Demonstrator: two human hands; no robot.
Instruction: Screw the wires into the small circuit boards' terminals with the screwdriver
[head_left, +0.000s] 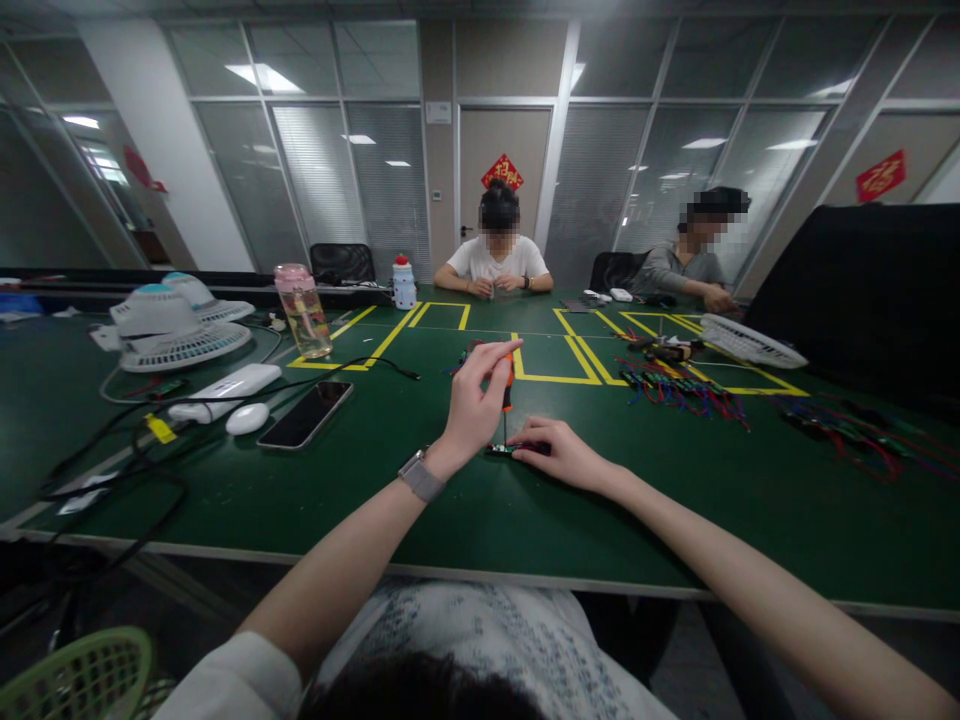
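Observation:
My left hand (480, 392) is closed around the orange and black handle of a screwdriver (507, 405), which stands upright. Its thin shaft runs down to a small green circuit board (501, 450) lying on the table. My right hand (551, 450) rests on the table and pinches the board's right part, with its fingers covering that end. Whether the screwdriver's tip sits in a screw is too small to tell. Behind my left hand, some red and blue wires (471, 352) are partly hidden.
A phone (306, 415), white mouse (247, 419), power strip (225, 392), cables and fans (180, 325) lie left. A pink-lidded bottle (303, 312) stands behind them. Wired boards (682, 390) and a keyboard (752, 341) are right. Two people (495, 258) sit across the green table (337, 510).

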